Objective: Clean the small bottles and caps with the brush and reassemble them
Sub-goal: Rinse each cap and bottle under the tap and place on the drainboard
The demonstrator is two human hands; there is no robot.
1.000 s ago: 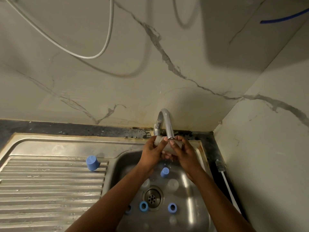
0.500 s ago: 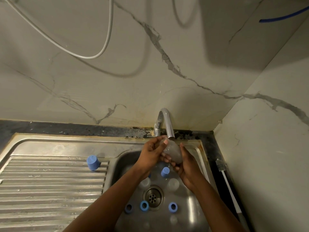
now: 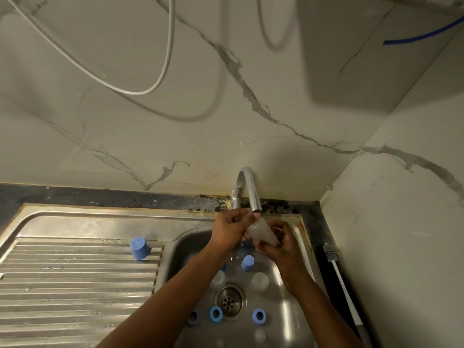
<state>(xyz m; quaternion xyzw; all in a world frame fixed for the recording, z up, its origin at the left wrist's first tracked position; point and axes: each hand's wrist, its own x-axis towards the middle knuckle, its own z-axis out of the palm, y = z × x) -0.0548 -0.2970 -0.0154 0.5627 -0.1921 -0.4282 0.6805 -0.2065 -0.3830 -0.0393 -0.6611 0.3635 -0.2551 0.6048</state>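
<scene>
- The left hand [image 3: 232, 227] curls its fingers round the upper end of the small bottle [image 3: 261, 233], right under the tap [image 3: 247, 189] spout. A second ago it held that end with the bottle lying nearly level.
- The small bottle is now tilted, with its upper end at the spout and its base lower and to the right. This looks like a rinse being turned through, not scrubbing. A few drops show beneath it, but I cannot tell whether a stream is running.
- The right hand [image 3: 281, 243] has dropped lower, and its curled fingers wrap the bottle's base.
- On the drainboard [image 3: 75, 285], a blue cap [image 3: 139, 248] stands alone where it stood before, well apart from the hands.
- In the sink [image 3: 288, 310], the loose parts lie unmoved: a dark blue ring [image 3: 192, 318], a first clear bottle [image 3: 218, 277], a light blue ring [image 3: 216, 314], a second blue cap [image 3: 247, 263], a second clear bottle [image 3: 259, 281] and a third blue ring [image 3: 259, 315].
- The brush [image 3: 336, 267] lies untouched on the dark counter, right of the basin.
- My judgement is that one bottle is mid-rinse and the rest are still apart, so reassembly is still far off.
</scene>
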